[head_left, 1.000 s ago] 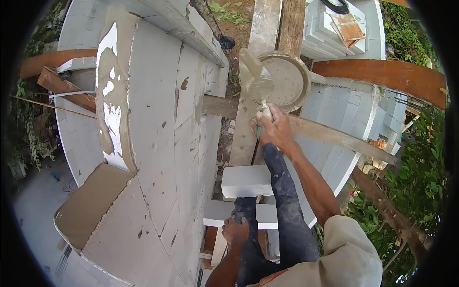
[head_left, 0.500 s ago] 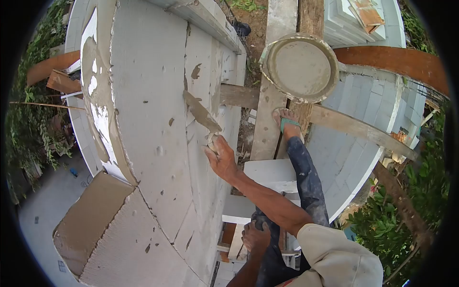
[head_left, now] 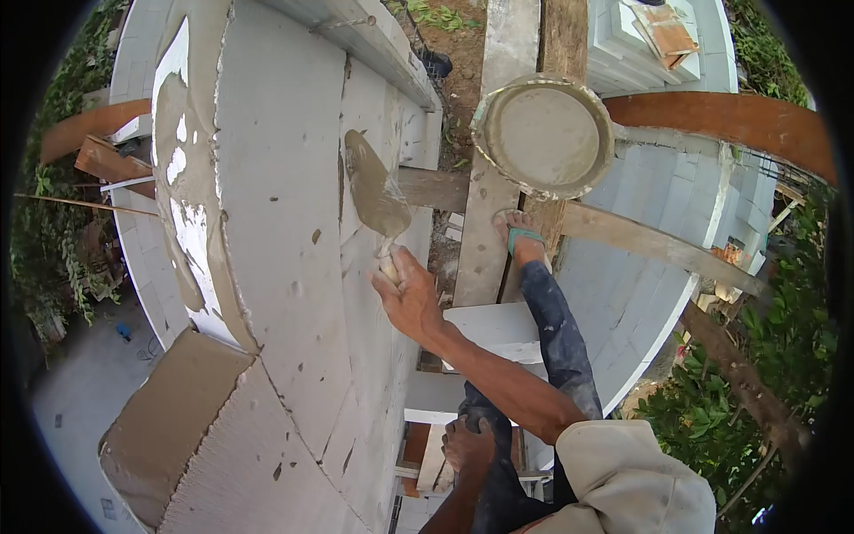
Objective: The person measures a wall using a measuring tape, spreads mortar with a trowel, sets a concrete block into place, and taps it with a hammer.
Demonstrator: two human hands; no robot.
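1. Right hand [head_left: 409,298]: closed round the handle of a trowel [head_left: 381,206], its blade coated with grey-brown mortar and held in front of the pale block wall [head_left: 276,178]; whether blade and wall touch, I cannot tell
2. Left hand [head_left: 468,445]: fingers curled over the dark trouser leg [head_left: 489,411]; whether anything lies under them is hidden
3. Bucket [head_left: 487,147]: on the planks [head_left: 485,258], to the right of the trowel, with mortar inside; a foot in a green sandal [head_left: 525,237] rests just beside it
4. Wall top: a smooth mortar bed [head_left: 178,400] covers the nearer part, while the farther strip [head_left: 229,276] has white patches showing through
5. Step in hand, as I judge it: mortar is being handled on the trowel, between bucket and wall top
6. Any next move with this trowel calls for a firm grip, a steady wrist and a blade kept fairly level, so that the mortar does not slide off
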